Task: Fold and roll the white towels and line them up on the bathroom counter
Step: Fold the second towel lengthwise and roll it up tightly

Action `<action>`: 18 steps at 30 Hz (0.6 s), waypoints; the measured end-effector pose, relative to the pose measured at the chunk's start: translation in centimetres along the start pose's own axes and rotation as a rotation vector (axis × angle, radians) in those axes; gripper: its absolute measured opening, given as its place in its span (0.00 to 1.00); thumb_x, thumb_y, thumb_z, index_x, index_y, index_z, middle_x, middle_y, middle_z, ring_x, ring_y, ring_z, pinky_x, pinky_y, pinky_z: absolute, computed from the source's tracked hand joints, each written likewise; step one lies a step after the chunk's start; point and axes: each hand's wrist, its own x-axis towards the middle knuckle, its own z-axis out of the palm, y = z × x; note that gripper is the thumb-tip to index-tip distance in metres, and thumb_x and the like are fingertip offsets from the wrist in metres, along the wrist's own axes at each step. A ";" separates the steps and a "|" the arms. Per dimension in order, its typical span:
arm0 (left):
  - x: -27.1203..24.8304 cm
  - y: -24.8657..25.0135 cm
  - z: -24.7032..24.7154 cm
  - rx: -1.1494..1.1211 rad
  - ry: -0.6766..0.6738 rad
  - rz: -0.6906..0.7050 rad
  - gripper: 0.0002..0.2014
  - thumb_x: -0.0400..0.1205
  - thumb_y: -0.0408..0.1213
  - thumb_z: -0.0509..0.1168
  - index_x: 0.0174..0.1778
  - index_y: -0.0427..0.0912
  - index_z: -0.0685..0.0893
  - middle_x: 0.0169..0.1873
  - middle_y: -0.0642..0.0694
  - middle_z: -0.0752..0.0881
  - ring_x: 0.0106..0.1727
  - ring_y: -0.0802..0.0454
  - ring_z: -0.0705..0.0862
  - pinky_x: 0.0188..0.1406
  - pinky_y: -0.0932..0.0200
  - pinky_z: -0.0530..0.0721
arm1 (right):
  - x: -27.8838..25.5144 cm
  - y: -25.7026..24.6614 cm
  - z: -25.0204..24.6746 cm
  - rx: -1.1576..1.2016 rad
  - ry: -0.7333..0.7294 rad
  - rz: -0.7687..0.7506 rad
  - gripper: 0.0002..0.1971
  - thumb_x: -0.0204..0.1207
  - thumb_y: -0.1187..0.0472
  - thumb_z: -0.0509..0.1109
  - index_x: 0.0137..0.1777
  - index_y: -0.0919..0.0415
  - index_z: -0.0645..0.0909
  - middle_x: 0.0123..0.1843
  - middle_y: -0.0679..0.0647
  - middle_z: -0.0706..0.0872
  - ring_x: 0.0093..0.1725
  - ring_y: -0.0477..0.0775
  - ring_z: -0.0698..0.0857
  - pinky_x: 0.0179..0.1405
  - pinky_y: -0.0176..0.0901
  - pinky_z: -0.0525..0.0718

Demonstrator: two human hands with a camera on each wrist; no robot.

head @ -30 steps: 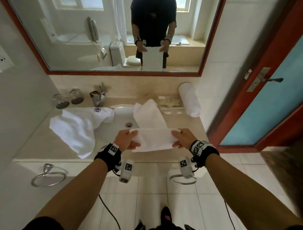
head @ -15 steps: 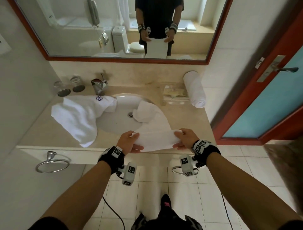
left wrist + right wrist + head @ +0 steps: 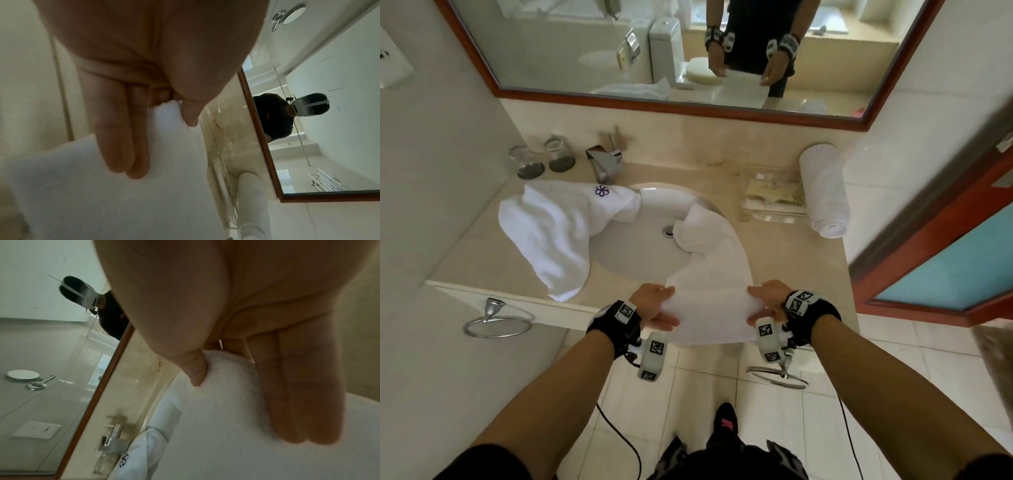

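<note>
Head view: left hand [image 3: 654,301] and right hand [image 3: 767,299] each pinch one end of a folded white towel [image 3: 709,308], thumb on top, fingers [image 3: 123,138] underneath. Its near part hangs past the front edge of the beige marble tabletop [image 3: 482,246]; its far end trails into the white sink basin [image 3: 633,250]. A second white towel [image 3: 551,233] with a purple logo lies loose across the basin's left rim. A rolled towel [image 3: 823,190] rests at the right, beside a clear tray [image 3: 770,195], possibly holding toiletries. Chrome faucet [image 3: 604,161] and two glasses [image 3: 541,159] stand along the back under a wood-framed mirror [image 3: 654,51]. White tile floor [image 3: 722,377] below.
</note>
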 end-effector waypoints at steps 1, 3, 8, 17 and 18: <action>0.3 1.0 0.1 -0.026 0.011 0.021 0.19 0.87 0.41 0.64 0.69 0.35 0.73 0.49 0.34 0.84 0.40 0.34 0.90 0.41 0.41 0.91 | 1.2 -0.5 -0.3 -0.016 -0.004 -0.012 0.20 0.73 0.54 0.76 0.52 0.74 0.80 0.57 0.74 0.85 0.54 0.78 0.86 0.53 0.79 0.83; 0.9 4.0 0.2 -0.086 0.042 0.121 0.11 0.88 0.39 0.62 0.61 0.36 0.75 0.55 0.31 0.84 0.38 0.36 0.90 0.44 0.39 0.90 | 1.5 -3.5 -0.4 -0.012 0.006 -0.083 0.18 0.76 0.53 0.73 0.51 0.70 0.79 0.58 0.68 0.86 0.53 0.71 0.87 0.55 0.68 0.86; -0.7 18.1 -0.8 -0.273 0.209 0.607 0.10 0.89 0.38 0.59 0.54 0.34 0.79 0.49 0.35 0.87 0.36 0.48 0.91 0.47 0.46 0.89 | -6.6 -18.8 -1.6 0.319 0.245 -0.676 0.11 0.84 0.56 0.63 0.40 0.57 0.77 0.49 0.62 0.85 0.47 0.58 0.87 0.47 0.51 0.85; -7.3 26.4 0.1 -0.317 0.213 1.028 0.08 0.89 0.39 0.59 0.48 0.42 0.80 0.46 0.40 0.87 0.45 0.44 0.92 0.41 0.50 0.89 | -13.5 -24.7 -4.2 0.511 0.377 -1.176 0.08 0.84 0.58 0.63 0.42 0.54 0.77 0.46 0.55 0.84 0.50 0.55 0.87 0.51 0.46 0.89; -6.3 24.6 0.1 -0.303 0.211 0.981 0.07 0.89 0.39 0.59 0.49 0.41 0.80 0.46 0.41 0.88 0.44 0.45 0.92 0.41 0.51 0.89 | -12.7 -23.2 -4.0 0.484 0.369 -1.118 0.07 0.85 0.58 0.63 0.44 0.54 0.79 0.48 0.55 0.86 0.51 0.55 0.88 0.49 0.47 0.90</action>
